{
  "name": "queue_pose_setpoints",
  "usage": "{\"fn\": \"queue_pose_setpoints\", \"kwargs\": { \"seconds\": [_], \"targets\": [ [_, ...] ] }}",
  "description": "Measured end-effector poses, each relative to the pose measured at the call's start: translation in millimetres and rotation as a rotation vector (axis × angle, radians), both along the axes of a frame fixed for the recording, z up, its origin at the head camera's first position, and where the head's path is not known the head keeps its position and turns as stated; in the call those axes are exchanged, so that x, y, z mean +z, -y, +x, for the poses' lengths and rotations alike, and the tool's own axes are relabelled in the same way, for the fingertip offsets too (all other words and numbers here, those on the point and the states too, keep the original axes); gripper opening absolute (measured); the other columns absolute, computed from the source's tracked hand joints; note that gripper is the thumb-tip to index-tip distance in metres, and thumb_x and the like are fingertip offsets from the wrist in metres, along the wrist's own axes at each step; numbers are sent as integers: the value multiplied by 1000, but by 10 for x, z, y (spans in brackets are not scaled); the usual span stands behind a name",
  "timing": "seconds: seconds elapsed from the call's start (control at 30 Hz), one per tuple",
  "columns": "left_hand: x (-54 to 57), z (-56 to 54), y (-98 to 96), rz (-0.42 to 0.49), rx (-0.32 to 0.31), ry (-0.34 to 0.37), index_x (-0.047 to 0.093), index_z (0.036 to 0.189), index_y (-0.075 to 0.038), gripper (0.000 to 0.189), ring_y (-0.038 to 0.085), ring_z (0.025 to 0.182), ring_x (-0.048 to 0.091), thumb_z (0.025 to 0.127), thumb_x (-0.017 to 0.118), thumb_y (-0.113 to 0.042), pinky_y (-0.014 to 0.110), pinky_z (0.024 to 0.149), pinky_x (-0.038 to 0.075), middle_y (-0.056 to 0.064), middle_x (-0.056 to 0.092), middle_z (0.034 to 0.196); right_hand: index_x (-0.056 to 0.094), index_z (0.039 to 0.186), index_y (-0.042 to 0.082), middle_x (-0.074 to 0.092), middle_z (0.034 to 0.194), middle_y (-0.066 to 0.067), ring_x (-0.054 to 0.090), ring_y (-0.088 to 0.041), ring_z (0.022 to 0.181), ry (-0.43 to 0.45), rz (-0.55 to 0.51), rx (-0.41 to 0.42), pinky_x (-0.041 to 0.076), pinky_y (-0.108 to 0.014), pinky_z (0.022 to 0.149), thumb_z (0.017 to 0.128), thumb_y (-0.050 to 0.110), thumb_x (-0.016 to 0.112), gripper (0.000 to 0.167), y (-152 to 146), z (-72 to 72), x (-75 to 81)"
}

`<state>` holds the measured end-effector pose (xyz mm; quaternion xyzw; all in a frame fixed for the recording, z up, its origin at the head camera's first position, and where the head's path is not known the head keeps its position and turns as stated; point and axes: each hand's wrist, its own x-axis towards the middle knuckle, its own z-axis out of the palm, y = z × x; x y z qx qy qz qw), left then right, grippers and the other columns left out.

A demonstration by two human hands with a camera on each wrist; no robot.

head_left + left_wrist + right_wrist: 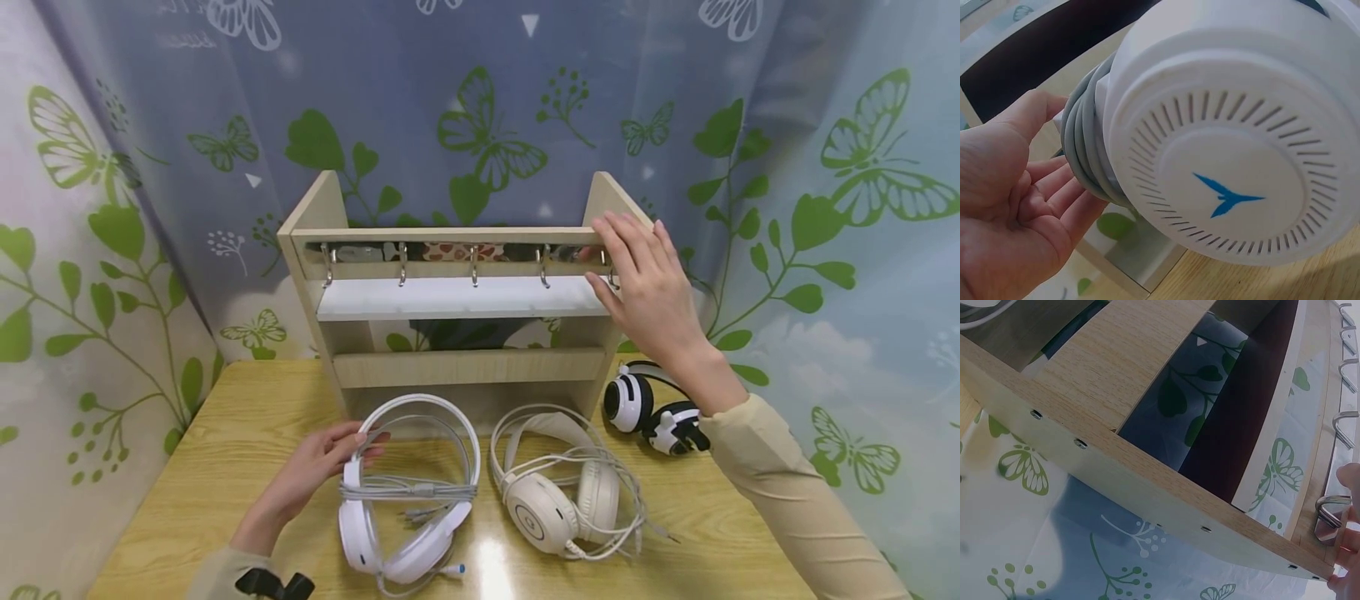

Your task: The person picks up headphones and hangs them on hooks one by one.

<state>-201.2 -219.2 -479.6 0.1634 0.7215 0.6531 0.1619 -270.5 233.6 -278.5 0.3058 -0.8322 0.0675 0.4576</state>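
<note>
White over-ear headphones (pixel 408 558) with a grey cable bundled across them stand upright over the table. My left hand (pixel 330 454) holds them at the left side of the headband; in the left wrist view its thumb and fingers lie about the coiled cable (pixel 1085 134), beside an earcup (pixel 1229 181) with a blue mark. My right hand (pixel 648 275), fingers fairly straight, rests on the upper right corner of a wooden rack (pixel 472 367). Its thumb lies near the rightmost metal hook (pixel 1330 509). Several such hooks line a shiny strip along the rack's upper rail.
Cream headphones (pixel 543 512), wrapped in their own cable, lie on the wooden table (pixel 217 467) to the right of the white pair. Black-and-white headphones (pixel 630 404) lie beside the rack's right side. A curtain (pixel 397 83) with butterflies and leaves hangs behind.
</note>
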Motion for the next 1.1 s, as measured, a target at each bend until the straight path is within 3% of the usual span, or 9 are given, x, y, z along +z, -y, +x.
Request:
{"fn": "queue_pose_setpoints", "kwargs": {
  "seconds": [0.4, 1.1],
  "targets": [
    [23, 38, -4, 35, -45, -58, 41, 145, 15, 50, 24, 120, 66, 111, 43, -21, 39, 100, 54, 34, 50, 143, 43, 152, 5, 47, 152, -18, 42, -36, 142, 8, 2, -2, 21, -53, 123, 92, 16, 74, 68, -4, -6, -6],
    [32, 134, -15, 75, 17, -103, 39, 147, 13, 48, 23, 117, 68, 111, 42, -18, 37, 96, 56, 37, 51, 140, 43, 153, 6, 47, 151, -18, 41, -36, 142, 13, -9, 1, 19, -51, 124, 92, 16, 74, 69, 3, -4, -9]
  ]
}}
